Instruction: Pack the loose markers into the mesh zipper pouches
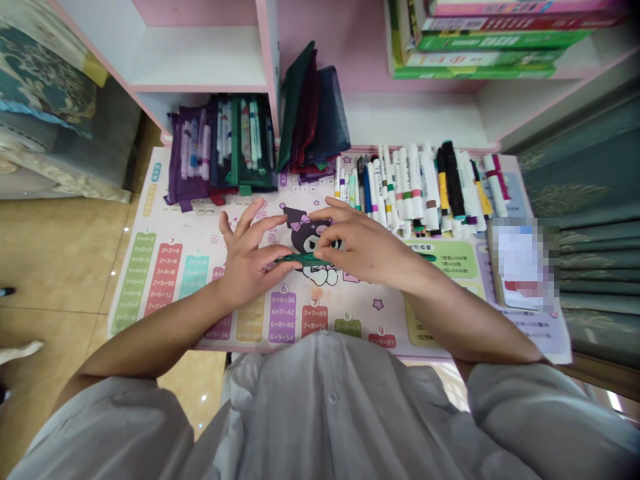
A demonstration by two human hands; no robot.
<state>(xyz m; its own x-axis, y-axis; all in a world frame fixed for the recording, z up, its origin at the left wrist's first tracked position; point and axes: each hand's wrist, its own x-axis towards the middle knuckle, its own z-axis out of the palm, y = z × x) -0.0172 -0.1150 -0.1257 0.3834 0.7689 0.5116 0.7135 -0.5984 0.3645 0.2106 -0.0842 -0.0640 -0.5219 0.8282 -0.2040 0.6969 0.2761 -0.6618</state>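
Observation:
A narrow green pouch (303,257), seen almost edge-on, runs left to right above the cartoon figure on the desk mat. My left hand (253,257) pinches its left end between thumb and forefinger, the other fingers spread upward. Further right, the thumb and bent fingers of my right hand (350,243) close on its upper edge. My right wrist covers its middle, and its right tip shows past the wrist. Whether anything is inside it cannot be seen.
Mesh pouches filled with markers (195,150) lean at the back left. Flat mesh pouches (313,113) stand beside them. Many loose markers (413,187) lie in a row at back right, near a blurred phone-like object (523,263). Books (500,40) fill the upper shelf.

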